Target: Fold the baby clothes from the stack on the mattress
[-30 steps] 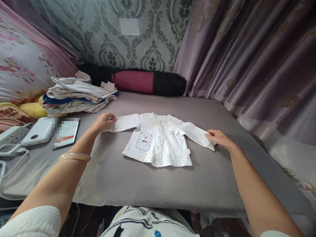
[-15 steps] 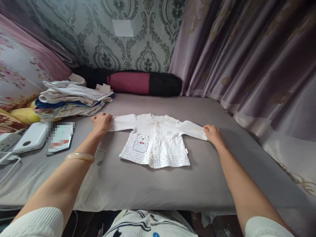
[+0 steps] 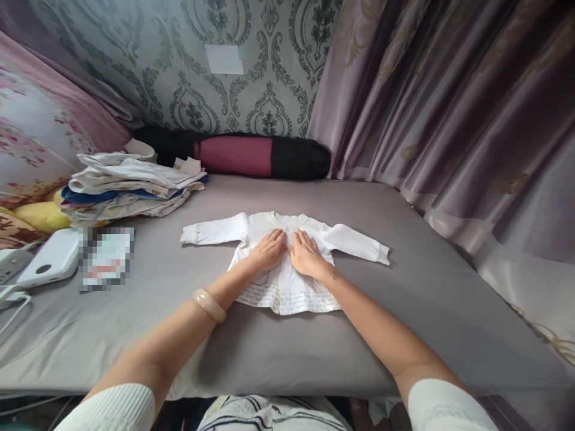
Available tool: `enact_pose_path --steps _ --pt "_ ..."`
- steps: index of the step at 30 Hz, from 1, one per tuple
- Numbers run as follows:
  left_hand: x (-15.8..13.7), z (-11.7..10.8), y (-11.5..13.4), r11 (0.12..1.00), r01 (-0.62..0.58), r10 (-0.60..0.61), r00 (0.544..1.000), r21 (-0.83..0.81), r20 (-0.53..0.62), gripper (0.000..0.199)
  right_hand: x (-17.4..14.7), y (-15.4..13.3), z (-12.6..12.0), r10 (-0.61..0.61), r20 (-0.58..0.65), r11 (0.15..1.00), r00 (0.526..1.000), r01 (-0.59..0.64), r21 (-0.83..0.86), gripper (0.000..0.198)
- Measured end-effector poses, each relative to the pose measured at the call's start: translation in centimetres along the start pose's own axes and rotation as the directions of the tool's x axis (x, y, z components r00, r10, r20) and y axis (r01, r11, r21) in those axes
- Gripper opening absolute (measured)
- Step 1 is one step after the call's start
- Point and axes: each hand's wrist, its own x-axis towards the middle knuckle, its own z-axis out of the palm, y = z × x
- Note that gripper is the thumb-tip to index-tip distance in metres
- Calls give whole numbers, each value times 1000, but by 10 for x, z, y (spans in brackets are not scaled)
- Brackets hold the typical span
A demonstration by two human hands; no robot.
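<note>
Long-sleeved baby shirt (image 3: 287,288) lies on the grey-covered surface (image 3: 291,353), directly beneath the left hand (image 3: 271,248) and right hand (image 3: 306,254); its sleeve-to-sleeve axis runs crosswise, collar away. Both rest flat, equally near its midline, grasping nothing.

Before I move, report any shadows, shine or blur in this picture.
Head view: a soft shadow lies on the grey sheet beside the left forearm; head view: the curtain shows pale sheen; head view: coarse pixel blocks obscure the phone, while the left hand and right hand on the white shirt look reasonably sharp.
</note>
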Motion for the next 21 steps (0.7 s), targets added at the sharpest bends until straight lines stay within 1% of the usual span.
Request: enact_pose_path --steps 3,6,8,11,16,21 --pt "4 9 -6 990 108 -110 994 88 20 50 7 -2 5 84 60 996 995 -83 -19 61" --pt "9 6 -18 975 174 -185 980 142 74 59 18 6 3 117 73 992 990 -113 -53 63" --pt "13 3 -23 963 207 -223 971 170 86 60 27 11 2 133 60 989 989 -128 -76 64" --pt "22 2 -28 943 267 -287 955 200 76 61 41 17 2 166 33 983 986 -162 -86 65" --pt "40 2 -35 916 333 -352 935 223 47 67 61 22 3 219 -24 970 975 -221 -102 65" --pt "54 1 -38 887 389 -406 914 247 17 67 73 21 6 263 -81 958 961 -270 -100 64"
